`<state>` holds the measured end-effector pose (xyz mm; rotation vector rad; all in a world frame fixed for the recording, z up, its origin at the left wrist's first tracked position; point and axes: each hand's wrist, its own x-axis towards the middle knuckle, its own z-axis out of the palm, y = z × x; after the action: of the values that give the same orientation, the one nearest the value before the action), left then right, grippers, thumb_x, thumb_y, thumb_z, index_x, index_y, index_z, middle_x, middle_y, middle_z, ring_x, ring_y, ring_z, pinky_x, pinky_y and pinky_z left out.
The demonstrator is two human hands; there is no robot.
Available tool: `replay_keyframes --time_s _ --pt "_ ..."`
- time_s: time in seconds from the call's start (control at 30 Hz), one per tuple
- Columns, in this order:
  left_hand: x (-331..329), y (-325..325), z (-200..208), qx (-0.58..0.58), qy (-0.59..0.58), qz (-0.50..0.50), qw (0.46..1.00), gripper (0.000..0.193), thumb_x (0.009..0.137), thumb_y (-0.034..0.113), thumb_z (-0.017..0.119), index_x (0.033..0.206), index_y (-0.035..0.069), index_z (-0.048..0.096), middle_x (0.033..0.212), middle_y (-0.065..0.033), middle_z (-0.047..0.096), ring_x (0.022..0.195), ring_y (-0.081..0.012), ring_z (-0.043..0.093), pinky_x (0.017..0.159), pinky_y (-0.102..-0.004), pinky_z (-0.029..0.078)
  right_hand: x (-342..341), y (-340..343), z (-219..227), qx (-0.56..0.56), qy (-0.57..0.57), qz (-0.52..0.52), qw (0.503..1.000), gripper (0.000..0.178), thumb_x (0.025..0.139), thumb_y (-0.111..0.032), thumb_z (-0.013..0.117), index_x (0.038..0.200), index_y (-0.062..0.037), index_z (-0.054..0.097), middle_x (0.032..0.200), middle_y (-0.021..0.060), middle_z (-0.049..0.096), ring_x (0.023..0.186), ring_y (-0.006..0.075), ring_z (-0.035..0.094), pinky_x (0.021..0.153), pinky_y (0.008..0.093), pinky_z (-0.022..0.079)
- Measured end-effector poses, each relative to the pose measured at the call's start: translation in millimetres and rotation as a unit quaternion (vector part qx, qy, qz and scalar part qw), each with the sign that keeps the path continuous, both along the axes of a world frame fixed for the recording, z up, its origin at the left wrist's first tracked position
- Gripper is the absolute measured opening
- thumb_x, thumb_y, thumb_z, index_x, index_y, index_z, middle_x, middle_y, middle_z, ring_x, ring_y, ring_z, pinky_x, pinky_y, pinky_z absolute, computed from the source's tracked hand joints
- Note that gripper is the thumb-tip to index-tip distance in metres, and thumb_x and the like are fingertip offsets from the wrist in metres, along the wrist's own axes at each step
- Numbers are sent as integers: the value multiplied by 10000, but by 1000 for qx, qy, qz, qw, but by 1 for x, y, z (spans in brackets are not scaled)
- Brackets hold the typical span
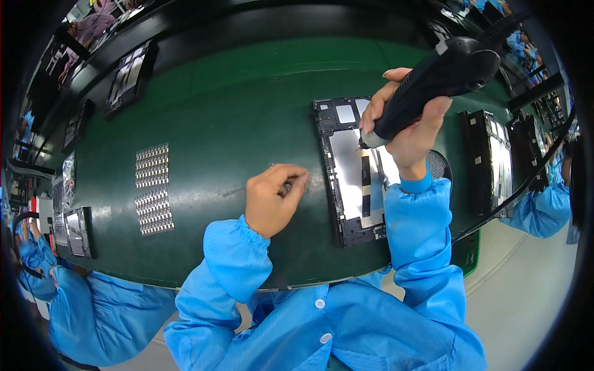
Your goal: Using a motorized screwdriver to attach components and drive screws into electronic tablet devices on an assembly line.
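My right hand (411, 127) is wrapped around a black electric screwdriver (427, 80), its tip angled down over an opened tablet body (346, 161). This body has a black frame, silver plates and a dark strip down its middle; my right wrist and sleeve cover part of it. Left of the tablet, my left hand (271, 196) is closed, thumb and forefinger pinched together. A thin grey tweezers-like tool (234, 191) sticks out from it on the left; the fingers hide the rest. Whether the pinched fingertips hold a small part, I cannot tell.
Two sheets of small parts (152, 166) lie left on the green table (247, 105). A round black mesh dish (438, 166) sits behind my right wrist. More device bodies (489, 162) stand at the right and far left. A black cable (526, 182) curves along the right; co-workers' blue sleeves (539, 210) flank me.
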<state>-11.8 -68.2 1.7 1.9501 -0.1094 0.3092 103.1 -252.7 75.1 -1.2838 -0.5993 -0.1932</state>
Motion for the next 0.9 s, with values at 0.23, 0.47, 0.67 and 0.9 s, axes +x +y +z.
replay_keyframes --time_s 0.23,0.47,0.67,0.9 --pt "-2 1 8 -208 95 38 973 105 890 -15 559 976 -52 608 839 -102 671 696 -135 652 615 -232 524 -2 10 -1 13 16 -2 1000 847 812 -754 394 1088 40 501 646 91 552 522 169 560 490 276 467" --pt "-3 0 -5 -99 -9 -2 995 179 816 -119 497 911 -65 639 921 -145 666 752 -204 689 622 -278 539 1 41 3 18 3 27 999 813 857 -715 358 1090 50 500 632 106 553 508 175 563 484 281 466" --pt "-1 2 -5 -75 1 -21 997 224 822 -131 450 911 -68 647 996 -156 655 826 -209 685 637 -269 562 5 51 -5 17 14 31 999 815 859 -711 363 1074 62 505 628 111 554 496 175 558 474 280 466" --pt "0 5 -5 -59 3 -28 998 223 815 -123 453 912 -72 647 995 -160 660 839 -215 683 639 -272 563 6 52 -5 8 12 32 999 816 856 -712 369 1056 66 506 625 116 552 500 175 559 469 281 466"
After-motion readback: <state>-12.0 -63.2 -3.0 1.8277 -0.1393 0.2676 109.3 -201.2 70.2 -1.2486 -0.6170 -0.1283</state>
